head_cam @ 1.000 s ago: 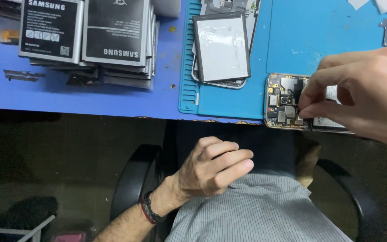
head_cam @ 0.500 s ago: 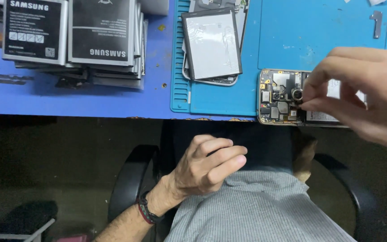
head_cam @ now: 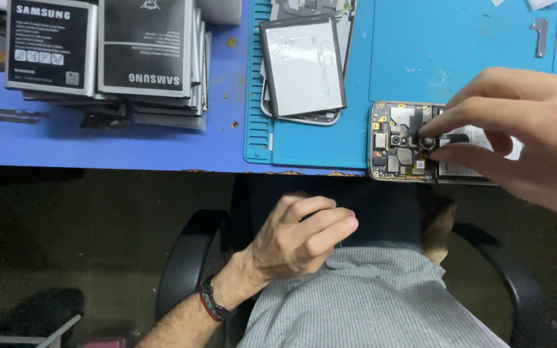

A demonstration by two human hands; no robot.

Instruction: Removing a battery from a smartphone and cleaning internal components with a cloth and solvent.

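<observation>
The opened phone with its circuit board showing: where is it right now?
In the head view the opened phone lies at the near edge of the teal work mat, right of centre, under the right hand's fingertips and right of the loose battery.

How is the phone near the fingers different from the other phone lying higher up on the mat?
The opened phone by the right hand shows bare circuit parts, while the upper phone is mostly hidden under a flat grey battery. The opened phone lies sideways at the mat's front edge; the upper phone points away from it. Fingertips pinch at the opened phone; nothing touches the upper one. Both rest on the blue mat.
</observation>
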